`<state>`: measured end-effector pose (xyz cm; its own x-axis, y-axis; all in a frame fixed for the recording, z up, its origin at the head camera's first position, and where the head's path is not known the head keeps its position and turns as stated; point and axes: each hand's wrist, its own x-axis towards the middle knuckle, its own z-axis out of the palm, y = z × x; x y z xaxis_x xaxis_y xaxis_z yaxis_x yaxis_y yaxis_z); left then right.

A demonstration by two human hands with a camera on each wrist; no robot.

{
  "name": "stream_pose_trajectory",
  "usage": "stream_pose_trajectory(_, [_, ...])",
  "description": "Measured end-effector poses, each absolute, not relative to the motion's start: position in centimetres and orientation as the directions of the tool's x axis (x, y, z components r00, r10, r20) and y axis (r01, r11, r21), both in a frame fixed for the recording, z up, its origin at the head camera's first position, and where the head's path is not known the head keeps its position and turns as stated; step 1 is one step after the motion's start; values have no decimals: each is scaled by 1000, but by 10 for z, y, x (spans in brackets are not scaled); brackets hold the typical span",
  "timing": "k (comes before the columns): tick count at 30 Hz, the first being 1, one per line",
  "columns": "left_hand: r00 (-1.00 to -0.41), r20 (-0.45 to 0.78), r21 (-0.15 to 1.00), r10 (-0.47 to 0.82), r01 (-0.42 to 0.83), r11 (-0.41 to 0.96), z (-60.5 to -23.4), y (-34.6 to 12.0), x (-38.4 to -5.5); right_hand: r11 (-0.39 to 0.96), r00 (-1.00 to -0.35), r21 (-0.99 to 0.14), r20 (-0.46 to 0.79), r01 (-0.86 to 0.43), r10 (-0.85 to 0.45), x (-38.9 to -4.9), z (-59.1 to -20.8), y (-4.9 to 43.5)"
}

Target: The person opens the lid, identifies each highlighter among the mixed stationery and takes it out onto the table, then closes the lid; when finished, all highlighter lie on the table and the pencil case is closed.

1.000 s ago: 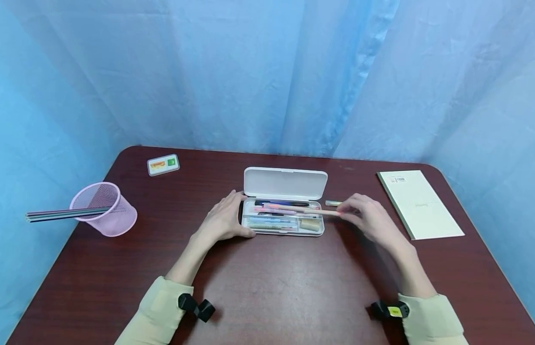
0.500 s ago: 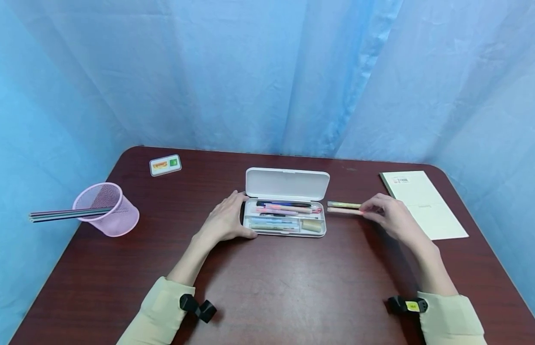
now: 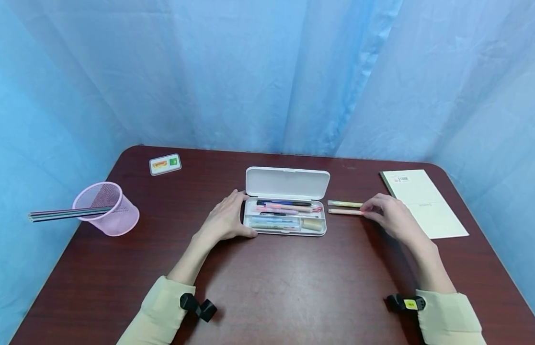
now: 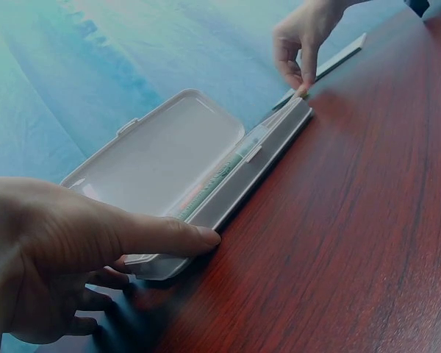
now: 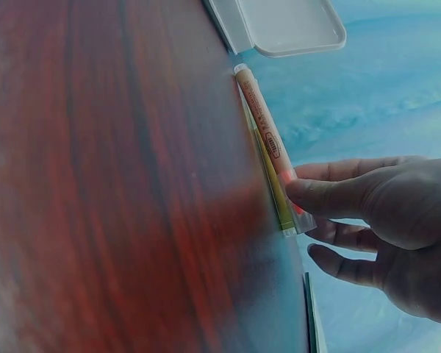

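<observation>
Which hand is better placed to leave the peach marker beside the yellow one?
Probably the right hand: it pinches the peach marker, beside the yellow marker. The left hand holds one end of the pencil case.

Pencil case (image 3: 287, 184), marker (image 5: 259, 118): smooth plastic. Tabletop (image 3: 284, 287): glossy, wood-grained. Curtain (image 3: 241, 86): sheeny cloth. Cup (image 3: 123, 218): mesh.

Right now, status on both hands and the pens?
Left hand holding open pencil case. Right hand pinching pink pen. Close by: yellow pen alongside, notebook near right hand.
</observation>
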<state>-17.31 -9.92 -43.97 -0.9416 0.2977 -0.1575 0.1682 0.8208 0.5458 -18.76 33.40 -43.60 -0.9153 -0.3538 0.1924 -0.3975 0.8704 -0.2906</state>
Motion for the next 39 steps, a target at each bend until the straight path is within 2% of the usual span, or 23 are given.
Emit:
stream_pose_trajectory(20, [-943, -146, 549, 297, 173, 818, -441, -101, -173, 884, -920, -259, 150, -389, -361, -188, -436, 333])
stream_pose_trajectory(39, [-943, -151, 548, 297, 170, 819, -438, -99, -172, 880, -917, -263, 164, -395, -363, -184, -433, 330])
